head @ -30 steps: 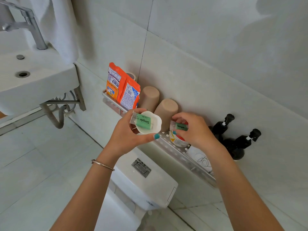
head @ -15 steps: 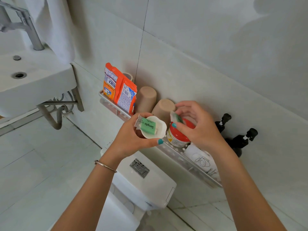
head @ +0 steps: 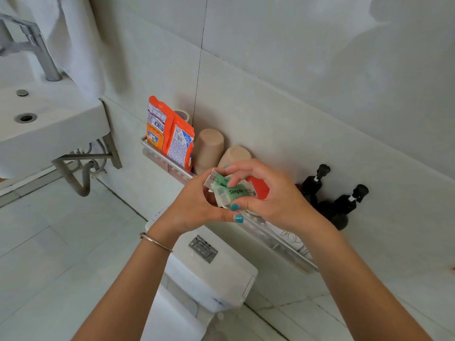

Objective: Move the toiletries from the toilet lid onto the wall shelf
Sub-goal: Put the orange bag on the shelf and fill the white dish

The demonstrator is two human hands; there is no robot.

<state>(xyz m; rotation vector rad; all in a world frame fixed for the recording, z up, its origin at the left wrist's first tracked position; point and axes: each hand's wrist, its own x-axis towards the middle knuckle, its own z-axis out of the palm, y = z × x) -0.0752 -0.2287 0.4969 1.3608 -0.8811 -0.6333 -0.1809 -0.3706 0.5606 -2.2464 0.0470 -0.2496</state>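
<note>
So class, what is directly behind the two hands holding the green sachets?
Behind the left hand and right hand with the green sachets, a red lid and a beige cup on the wall shelf show. What lies under the lid is covered.

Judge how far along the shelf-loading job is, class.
Done: orange packets, two beige cups and a red-lidded jar stand on the wall shelf. In hand: both hands, left and right, hold green soap packets. Left: shelving those; the cistern top looks bare.
</note>
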